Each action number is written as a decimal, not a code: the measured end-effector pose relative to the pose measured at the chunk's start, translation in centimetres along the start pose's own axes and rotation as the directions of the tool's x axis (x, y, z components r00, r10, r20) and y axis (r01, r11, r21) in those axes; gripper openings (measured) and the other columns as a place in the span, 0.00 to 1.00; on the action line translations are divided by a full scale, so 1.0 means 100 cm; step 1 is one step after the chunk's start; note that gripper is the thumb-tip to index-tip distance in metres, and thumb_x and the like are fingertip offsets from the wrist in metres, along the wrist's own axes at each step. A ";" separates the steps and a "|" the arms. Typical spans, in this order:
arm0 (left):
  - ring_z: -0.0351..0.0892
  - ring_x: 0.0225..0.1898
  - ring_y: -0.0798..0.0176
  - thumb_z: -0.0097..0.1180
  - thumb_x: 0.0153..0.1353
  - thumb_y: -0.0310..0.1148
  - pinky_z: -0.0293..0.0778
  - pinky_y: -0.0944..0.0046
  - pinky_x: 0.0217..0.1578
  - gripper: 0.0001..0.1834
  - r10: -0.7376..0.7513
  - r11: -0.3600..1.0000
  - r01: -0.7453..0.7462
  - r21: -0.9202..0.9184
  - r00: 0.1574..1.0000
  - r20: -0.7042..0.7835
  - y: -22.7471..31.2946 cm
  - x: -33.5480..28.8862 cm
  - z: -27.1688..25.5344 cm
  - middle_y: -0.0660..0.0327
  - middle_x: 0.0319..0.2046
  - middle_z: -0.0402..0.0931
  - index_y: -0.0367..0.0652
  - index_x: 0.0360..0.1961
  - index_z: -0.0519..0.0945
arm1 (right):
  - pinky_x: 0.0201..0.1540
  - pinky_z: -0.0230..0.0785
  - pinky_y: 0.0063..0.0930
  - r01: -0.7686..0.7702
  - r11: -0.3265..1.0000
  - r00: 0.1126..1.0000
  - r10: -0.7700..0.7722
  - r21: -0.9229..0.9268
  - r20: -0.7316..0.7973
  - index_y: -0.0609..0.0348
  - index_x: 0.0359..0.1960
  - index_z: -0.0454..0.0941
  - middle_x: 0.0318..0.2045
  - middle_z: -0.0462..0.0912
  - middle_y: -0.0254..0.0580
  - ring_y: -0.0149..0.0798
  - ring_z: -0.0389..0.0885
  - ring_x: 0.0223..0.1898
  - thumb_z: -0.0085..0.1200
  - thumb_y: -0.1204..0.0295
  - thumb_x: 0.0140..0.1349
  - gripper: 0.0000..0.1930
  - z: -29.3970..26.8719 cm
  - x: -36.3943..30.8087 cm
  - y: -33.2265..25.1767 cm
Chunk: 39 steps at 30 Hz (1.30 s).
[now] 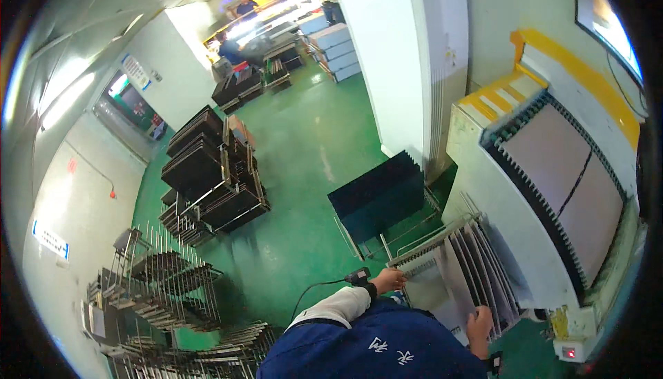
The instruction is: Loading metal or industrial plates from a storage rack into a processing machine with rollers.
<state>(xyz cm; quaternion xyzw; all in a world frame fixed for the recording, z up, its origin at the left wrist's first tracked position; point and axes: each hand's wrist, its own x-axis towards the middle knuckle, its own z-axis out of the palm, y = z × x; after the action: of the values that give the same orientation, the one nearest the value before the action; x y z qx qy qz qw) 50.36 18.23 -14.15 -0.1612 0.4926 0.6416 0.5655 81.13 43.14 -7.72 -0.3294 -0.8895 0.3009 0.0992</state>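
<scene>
Several thin grey panels [472, 261] stand on edge in a rack [423, 245] in front of me, at the lower right. The nearest grey panel [434, 288] leans with its broad face toward me. At its left edge, my left hand [390, 281] is closed, its fingertips partly hidden. My right hand [479, 324] grips the panel's near right edge with curled fingers. A dark band and a small black device [358, 277] with a cable sit at my left wrist.
A machine with a toothed conveyor [552, 203] carrying flat panels stands at the right. Beyond my rack is another rack of dark panels [378, 196]. Stacked dark racks [200, 165] and pronged metal racks [162, 275] stand left. A white cabinet [387, 47] rises ahead; people work far back.
</scene>
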 end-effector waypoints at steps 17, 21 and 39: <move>0.81 0.37 0.52 0.53 0.62 0.36 0.78 0.56 0.35 0.12 -0.007 0.994 0.002 0.114 0.999 0.045 0.000 0.027 -0.003 0.53 0.36 0.78 0.42 0.43 0.73 | 0.37 0.70 0.47 -0.077 0.909 0.986 0.130 -0.410 0.103 0.61 0.25 0.78 0.31 0.77 0.50 0.54 0.78 0.35 0.55 0.65 0.51 0.10 0.023 0.009 0.029; 0.81 0.39 0.50 0.53 0.62 0.36 0.78 0.54 0.36 0.13 0.045 0.999 -0.044 -0.010 0.960 0.276 -0.005 0.045 -0.015 0.52 0.38 0.78 0.41 0.44 0.73 | 0.38 0.69 0.48 -0.060 0.899 0.992 0.103 -0.433 0.076 0.63 0.23 0.77 0.29 0.76 0.53 0.56 0.77 0.34 0.55 0.65 0.49 0.12 -0.001 0.013 -0.006; 0.78 0.43 0.52 0.55 0.62 0.41 0.76 0.57 0.40 0.21 0.008 0.993 -0.062 0.099 0.881 0.472 0.031 0.025 0.061 0.53 0.43 0.74 0.37 0.49 0.70 | 0.26 0.58 0.40 -0.109 0.965 0.958 0.038 -0.238 -0.284 0.64 0.15 0.66 0.17 0.68 0.50 0.50 0.68 0.21 0.58 0.72 0.43 0.12 -0.163 0.001 -0.077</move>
<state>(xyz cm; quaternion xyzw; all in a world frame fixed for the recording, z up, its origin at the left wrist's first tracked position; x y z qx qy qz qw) 49.00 25.03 -11.87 0.0401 0.3784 0.6430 0.6646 83.08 46.18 9.94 -0.4111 -0.8848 0.1404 0.1686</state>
